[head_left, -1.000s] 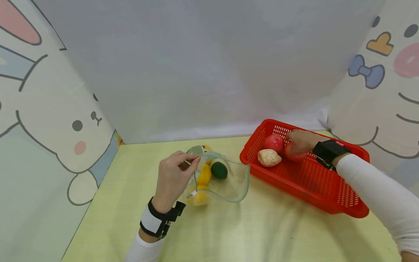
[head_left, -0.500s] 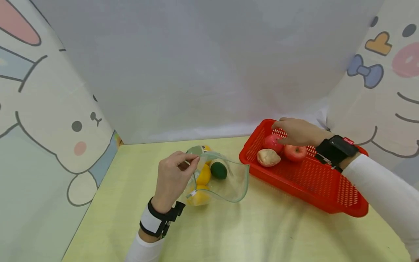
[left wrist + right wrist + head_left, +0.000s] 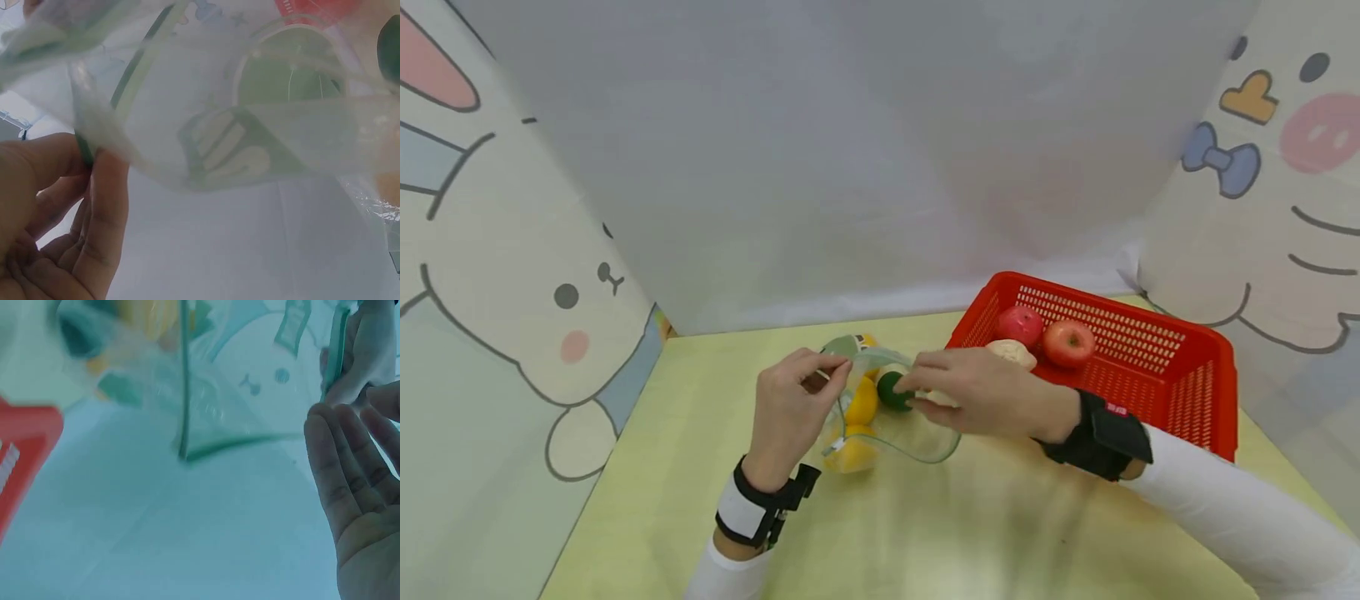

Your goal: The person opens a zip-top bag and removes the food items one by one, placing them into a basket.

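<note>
A clear zip bag with a pale green rim [image 3: 917, 455] lies with its mouth spread toward the right. My left hand [image 3: 793, 408] pinches the rim between thumb and fingertips, as the left wrist view also shows at the green strip [image 3: 84, 147]. Inside or behind the clear film show yellow rounded pieces [image 3: 852, 454] and a dark green rounded piece [image 3: 891, 390]. At the right side of the bag's mouth, my right hand [image 3: 981, 392] overlaps the rim, fingers extended and holding nothing. In the right wrist view its fingers [image 3: 325, 450] are nearly straight.
A red perforated basket [image 3: 1213, 375] stands to the right, partly behind my right arm. It contains an apple [image 3: 1069, 343], a pinkish-red round fruit [image 3: 1020, 326] and a beige lumpy piece [image 3: 1012, 352]. A grey-white wall [image 3: 880, 208] rises behind the yellow table [image 3: 700, 433].
My right hand has left the basket and moved left to the bag's mouth. The apple and the pinkish-red fruit remain in the basket. My left hand keeps its pinch on the rim.
</note>
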The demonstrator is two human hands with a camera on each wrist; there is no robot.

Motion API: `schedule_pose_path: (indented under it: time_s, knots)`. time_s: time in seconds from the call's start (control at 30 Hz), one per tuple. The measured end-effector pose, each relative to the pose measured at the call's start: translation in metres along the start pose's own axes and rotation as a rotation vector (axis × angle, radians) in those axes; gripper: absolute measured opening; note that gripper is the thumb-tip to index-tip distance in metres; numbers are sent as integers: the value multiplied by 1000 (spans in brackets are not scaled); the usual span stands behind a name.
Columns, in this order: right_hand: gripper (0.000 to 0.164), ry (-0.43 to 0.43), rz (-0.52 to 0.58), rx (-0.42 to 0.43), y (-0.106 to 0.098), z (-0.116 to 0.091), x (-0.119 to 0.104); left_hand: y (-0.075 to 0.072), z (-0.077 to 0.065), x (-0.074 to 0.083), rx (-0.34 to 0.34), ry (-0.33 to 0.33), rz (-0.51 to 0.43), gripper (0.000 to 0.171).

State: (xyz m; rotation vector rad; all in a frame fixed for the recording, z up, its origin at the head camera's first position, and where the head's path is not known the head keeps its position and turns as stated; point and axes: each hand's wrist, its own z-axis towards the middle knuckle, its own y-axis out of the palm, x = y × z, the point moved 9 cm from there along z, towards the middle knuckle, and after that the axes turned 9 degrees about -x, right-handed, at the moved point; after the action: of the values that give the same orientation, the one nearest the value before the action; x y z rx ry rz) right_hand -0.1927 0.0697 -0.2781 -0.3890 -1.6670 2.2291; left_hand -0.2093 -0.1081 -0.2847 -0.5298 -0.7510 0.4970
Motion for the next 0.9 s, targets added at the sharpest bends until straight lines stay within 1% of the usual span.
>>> schedule_pose_path:
  time_s: [0.07,0.13,0.23,0.33,0.4,0.47,0.53,0.6,0.63,0.7,0.77,0.8,0.83,0.87,0.9]
  knots:
    - [27,-52,10,-77,18,9,-13,0,0,-1,4,-5,3,6]
    - [27,-55,27,-169,39,18,-15,-1,-1,-1,5,-10,5,6]
    - [31,9,79,-321,71,30,-8,-1,-1,-2,0,-13,-1,5]
    - [35,53,109,-409,98,39,-1,-1,0,-1,-4,-9,-3,4]
    - [36,53,115,-434,113,45,0,-1,-1,-1,-4,-3,-5,4]
    - [37,48,95,-445,124,49,0,-1,0,-1,-3,3,-8,4]
    - [38,49,86,-447,133,53,1,-1,0,-1,-1,5,-13,5]
    - [37,51,113,-441,140,54,1,0,0,-1,-3,8,-16,4]
    - [34,72,169,-438,144,53,4,0,0,-1,-5,9,-17,4]
    - [30,139,389,-443,154,49,10,1,0,0,-9,14,-14,4]
    - [27,237,655,-439,165,43,17,1,1,0,-13,19,-12,4]
    - [30,292,792,-426,170,40,21,2,0,0,-14,20,-10,4]
    - [33,336,900,-410,174,37,24,2,0,1,-15,21,-10,5]
    - [37,362,968,-401,177,36,26,2,0,0,-14,21,-8,5]
    - [38,340,951,-399,177,36,25,2,0,0,-12,19,-7,6]
